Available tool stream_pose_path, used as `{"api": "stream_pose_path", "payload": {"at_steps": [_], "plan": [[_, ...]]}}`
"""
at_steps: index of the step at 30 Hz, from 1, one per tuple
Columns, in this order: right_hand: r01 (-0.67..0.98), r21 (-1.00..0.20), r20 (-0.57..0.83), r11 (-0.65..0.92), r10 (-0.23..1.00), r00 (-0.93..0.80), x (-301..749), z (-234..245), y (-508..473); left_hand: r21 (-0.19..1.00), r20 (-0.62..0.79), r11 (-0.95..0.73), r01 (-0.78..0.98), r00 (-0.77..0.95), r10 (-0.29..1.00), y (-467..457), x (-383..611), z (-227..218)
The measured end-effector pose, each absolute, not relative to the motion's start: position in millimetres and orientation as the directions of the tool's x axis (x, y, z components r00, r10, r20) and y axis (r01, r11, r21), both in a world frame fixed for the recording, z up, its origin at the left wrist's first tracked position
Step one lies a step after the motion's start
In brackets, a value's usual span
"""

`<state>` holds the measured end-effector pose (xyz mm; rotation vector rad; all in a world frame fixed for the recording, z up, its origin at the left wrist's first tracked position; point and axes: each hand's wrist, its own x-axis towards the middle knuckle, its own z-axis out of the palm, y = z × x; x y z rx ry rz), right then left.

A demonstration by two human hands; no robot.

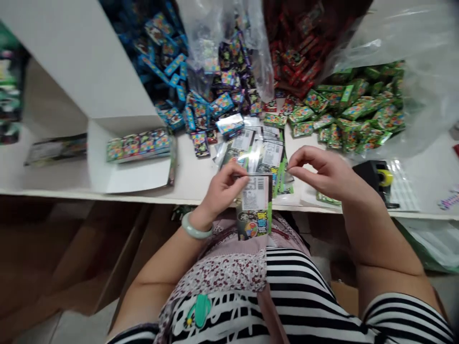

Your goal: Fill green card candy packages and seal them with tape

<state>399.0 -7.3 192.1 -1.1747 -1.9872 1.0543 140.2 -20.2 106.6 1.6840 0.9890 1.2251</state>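
Note:
My left hand, with a pale bangle at its wrist, pinches the top edge of a printed candy pouch. The pouch hangs over the table's front edge, with its barcode and label side up. My right hand is to the right of it, thumb and forefinger closed together. What they hold, if anything, is too small to make out. Beyond both hands lies a loose pile of similar flat pouches with a shiny clear film, partly hidden by my fingers.
Heaps of small blue packets, purple packets, red packets and green packets lie at the back among clear plastic bags. An open white box holding a row of packets stands left; a black tape dispenser sits right.

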Motion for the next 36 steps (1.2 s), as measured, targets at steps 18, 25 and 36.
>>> {"api": "stream_pose_path", "payload": {"at_steps": [18, 25, 36], "plan": [[0.622, -0.719, -0.146, 0.309, 0.808, -0.571, 313.5, 182.9, 23.3, 0.943, 0.297, -0.318, 0.098, 0.184, 0.937, -19.9, 133.7, 99.1], [0.491, -0.87, -0.279, 0.03, 0.792, -0.542, 314.1, 166.2, 33.4, 0.89, 0.393, -0.421, 0.177, 0.172, 0.903, -22.4, 131.7, 98.4], [0.462, -0.862, -0.464, -0.21, 0.695, -0.549, 372.3, 123.2, 72.0, 0.933, 0.212, -0.255, 0.254, 0.185, 0.96, -10.1, 108.4, 105.5]]}}
